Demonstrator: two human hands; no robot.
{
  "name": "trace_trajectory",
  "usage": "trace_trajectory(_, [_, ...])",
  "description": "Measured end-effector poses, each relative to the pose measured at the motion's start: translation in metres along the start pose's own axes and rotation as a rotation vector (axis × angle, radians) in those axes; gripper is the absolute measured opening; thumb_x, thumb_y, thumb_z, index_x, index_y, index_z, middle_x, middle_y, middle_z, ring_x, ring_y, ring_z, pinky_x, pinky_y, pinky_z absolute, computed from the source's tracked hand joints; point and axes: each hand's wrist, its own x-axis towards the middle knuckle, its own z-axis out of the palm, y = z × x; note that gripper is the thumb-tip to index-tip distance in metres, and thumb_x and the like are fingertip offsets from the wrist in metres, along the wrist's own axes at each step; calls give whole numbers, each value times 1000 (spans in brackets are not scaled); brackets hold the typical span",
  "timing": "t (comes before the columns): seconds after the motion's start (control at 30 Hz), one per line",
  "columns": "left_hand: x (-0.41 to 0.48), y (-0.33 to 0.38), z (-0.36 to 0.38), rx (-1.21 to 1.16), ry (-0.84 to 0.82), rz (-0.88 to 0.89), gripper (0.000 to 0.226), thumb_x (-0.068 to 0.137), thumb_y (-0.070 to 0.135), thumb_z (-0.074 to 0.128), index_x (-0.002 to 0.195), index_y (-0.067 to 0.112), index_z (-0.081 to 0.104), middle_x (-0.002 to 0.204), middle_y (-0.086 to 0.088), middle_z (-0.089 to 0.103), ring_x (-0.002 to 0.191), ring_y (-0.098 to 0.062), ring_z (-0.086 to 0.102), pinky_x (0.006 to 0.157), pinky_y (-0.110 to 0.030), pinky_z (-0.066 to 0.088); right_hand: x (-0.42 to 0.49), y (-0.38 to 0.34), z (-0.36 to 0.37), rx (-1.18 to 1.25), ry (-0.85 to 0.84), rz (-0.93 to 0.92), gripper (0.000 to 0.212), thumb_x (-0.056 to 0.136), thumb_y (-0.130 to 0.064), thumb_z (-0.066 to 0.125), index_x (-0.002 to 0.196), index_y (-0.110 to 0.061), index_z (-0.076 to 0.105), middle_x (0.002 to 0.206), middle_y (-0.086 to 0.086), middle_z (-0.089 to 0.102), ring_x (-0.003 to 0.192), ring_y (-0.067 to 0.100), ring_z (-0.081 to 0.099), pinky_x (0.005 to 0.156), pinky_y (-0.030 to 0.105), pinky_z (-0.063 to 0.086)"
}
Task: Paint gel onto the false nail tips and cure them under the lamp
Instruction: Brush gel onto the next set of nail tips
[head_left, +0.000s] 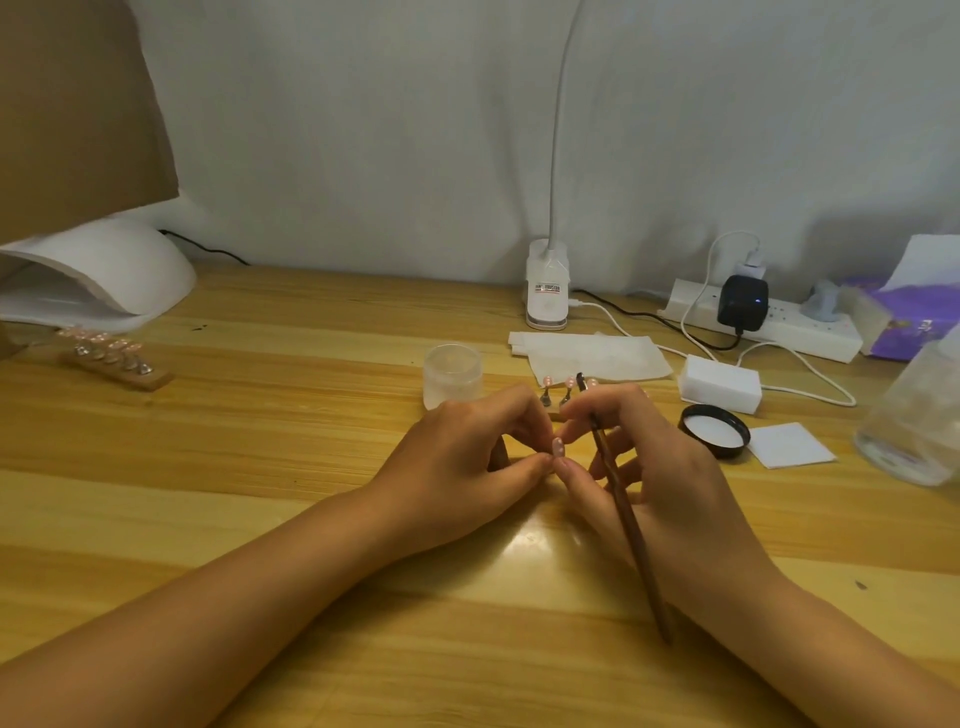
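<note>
Tip is pinched between my left hand and right hand, which also grips the brush; I judge painting in hand, next needing steady bristles on it.

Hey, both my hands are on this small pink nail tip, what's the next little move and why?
Probably let the left hand alone pinch the small pink nail tip, freeing the right hand to swing the long brown-handled brush down. Both hands pinch the tip now, and the bristles point away from it.
</note>
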Motion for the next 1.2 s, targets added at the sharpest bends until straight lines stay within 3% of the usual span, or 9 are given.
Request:
trace_trajectory(0.2, [0, 1, 0, 3, 4, 16, 12, 89, 24, 70, 98, 22, 62, 94, 18, 68, 58, -8, 58, 53, -20, 43, -1, 1, 1, -44, 19, -37, 32, 83, -35, 64, 112, -27, 54, 97, -19, 60, 76, 8, 62, 57, 31, 55])
trace_trajectory(0.37, [0, 0, 0, 59, 43, -16, 15, 91, 28, 70, 103, 24, 63, 83, 39, 56, 59, -6, 56, 54, -16, 34, 4, 7, -5, -52, 85, 2, 33, 83, -30, 67, 112, -29, 50, 95, -19, 61, 75, 3, 63, 61, 24, 56])
trace_trajectory(0.67, [1, 0, -1, 139, 83, -112, 20, 89, 35, 67, 104, 34, 54, 102, 18, 59, 63, -2, 57, 65, -27, 45, 11, 29, -21, -82, 165, 115, 33, 85, -21, 68, 114, -20, 53, 93, -13, 63, 80, 4, 63, 69, 21, 54])
trace_trajectory(0.8, [2, 0, 2, 209, 5, -202, 45, 90, 46, 62, 130, 36, 46, 77, 26, 44, 71, 3, 49, 65, -14, 32, 10, 31, -18, -76, 161, 131, 33, 85, -23, 67, 114, -21, 52, 93, -12, 63, 83, 5, 63, 69, 26, 56])
trace_trajectory(0.83, [4, 0, 2, 221, -22, -220, 51, 90, 49, 61, 135, 36, 42, 83, 25, 49, 78, 0, 51, 67, -17, 33, 10, 30, -18, -77, 164, 131, 34, 84, -25, 67, 114, -21, 52, 93, -13, 63, 83, 5, 64, 69, 27, 56])
trace_trajectory(0.9, [10, -2, 0, 231, -63, -263, 58, 90, 53, 60, 139, 36, 36, 119, 21, 58, 87, -9, 54, 76, -24, 37, 10, 30, -17, -75, 164, 131, 34, 84, -25, 67, 114, -21, 52, 93, -13, 63, 84, 6, 64, 70, 31, 57])
trace_trajectory(0.97, [14, -2, 0, 239, -68, -280, 59, 89, 55, 61, 139, 37, 35, 139, 19, 51, 85, -6, 48, 81, -26, 36, 10, 28, -17, -84, 158, 132, 33, 85, -24, 67, 114, -21, 52, 93, -13, 63, 85, 8, 64, 72, 34, 58])
trace_trajectory(1.1, [14, 0, 4, 309, -47, -278, 54, 89, 57, 58, 139, 38, 43, 134, 17, 51, 114, -7, 52, 88, -30, 42, 10, 25, -15, -116, 151, 123, 34, 85, -22, 69, 114, -20, 52, 94, -9, 64, 88, 10, 64, 76, 37, 58])
trace_trajectory(1.2, [13, 0, 5, 308, -16, -266, 40, 90, 55, 59, 127, 40, 57, 124, 18, 54, 93, 1, 52, 76, -25, 41, 11, 23, -15, -129, 151, 114, 33, 84, -21, 69, 113, -18, 53, 94, -7, 65, 90, 14, 63, 79, 42, 56])
